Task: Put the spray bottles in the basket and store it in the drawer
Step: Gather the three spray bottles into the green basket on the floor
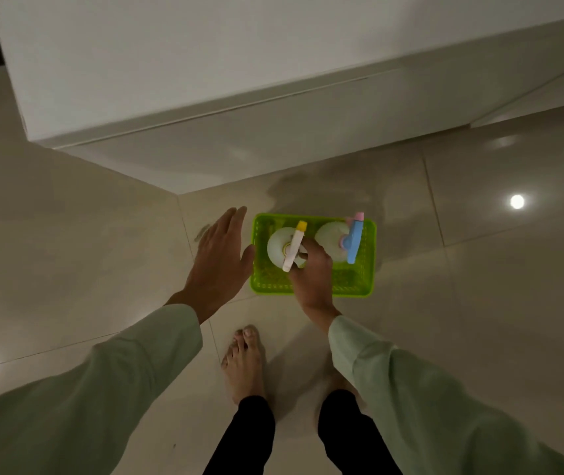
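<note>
A bright green plastic basket (352,286) stands on the tiled floor in front of me. Two pale spray bottles stand upright inside it. The left bottle (279,246) has a white trigger head with a yellow nozzle; my right hand (311,272) is closed around its neck. The right bottle (330,238) has a blue trigger head with a pink tip and nothing touches it. My left hand (220,260) hovers open just left of the basket, its thumb close to the basket's left wall.
A white cabinet with flat drawer fronts (273,132) runs across the top of the view, its corner to the left of the basket. Glossy beige floor tiles reflect ceiling lights. My bare foot (244,365) stands just behind the basket.
</note>
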